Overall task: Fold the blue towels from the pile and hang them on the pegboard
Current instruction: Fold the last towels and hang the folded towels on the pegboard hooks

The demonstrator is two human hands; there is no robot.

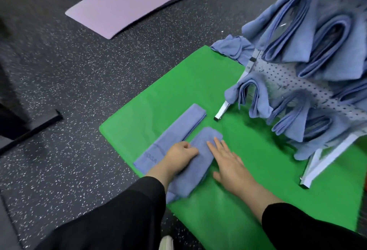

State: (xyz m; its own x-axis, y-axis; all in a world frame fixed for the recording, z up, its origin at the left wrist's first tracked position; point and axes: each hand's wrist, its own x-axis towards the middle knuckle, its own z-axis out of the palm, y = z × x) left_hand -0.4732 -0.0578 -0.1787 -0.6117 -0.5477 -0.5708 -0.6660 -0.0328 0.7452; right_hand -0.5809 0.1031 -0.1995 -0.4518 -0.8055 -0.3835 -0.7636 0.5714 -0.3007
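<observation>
While left hand (181,155) pinches folded towel (195,160), right hand (228,160) presses flat.

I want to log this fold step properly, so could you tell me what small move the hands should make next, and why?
Probably lift the folded towel toward the pegboard. It already lies in a narrow folded strip on the green mat, the left hand rests curled on it and the right hand lies flat along its edge, so the fold looks finished.

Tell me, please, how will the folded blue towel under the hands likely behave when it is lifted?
The folded towel will probably droop, being soft cloth like the towels sagging on the pegboard. Its layers may slip open once the left hand and right hand release.
</observation>
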